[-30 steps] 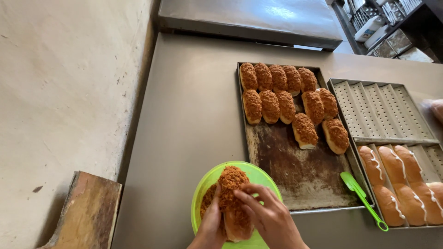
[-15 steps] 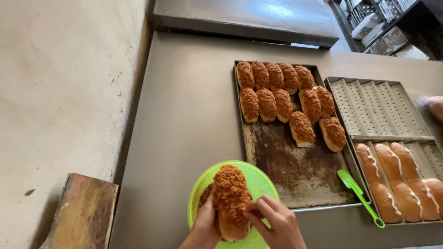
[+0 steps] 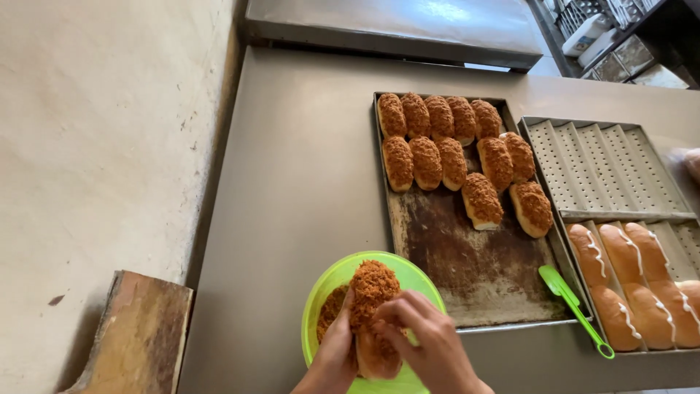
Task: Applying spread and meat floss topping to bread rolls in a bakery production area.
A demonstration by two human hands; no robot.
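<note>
Steel worktable point(image 3: 306, 182) fills most of the view, grey and smooth, with a pale plaster wall point(image 3: 109, 131) along its left side and a wooden board point(image 3: 135, 339) leaning at the near left corner. On the table lies a dark baking tray point(image 3: 474, 270); its far half carries eleven coated buns point(image 3: 459, 149) in rows, and its near half is bare. Just beside it on the right stands a perforated grooved tray point(image 3: 605, 168) with plain buns point(image 3: 634, 281) striped in white cream at its near end. A green spatula point(image 3: 572, 299) rests across the border of these two trays.

Near the bottom edge stands a green bowl point(image 3: 415, 277) with brown crumbs inside. Over it, both hands hold one crumb-covered bun point(image 3: 372, 292). Its long axis runs away from the person, about parallel to the buns on the dark tray. The left hand point(image 3: 337, 354) is closed along its left side, and the right hand point(image 3: 430, 346) covers the near end with fingers curled over the top. The bare part of the dark tray lies to the right and a little further, nearer to the right hand.
</note>
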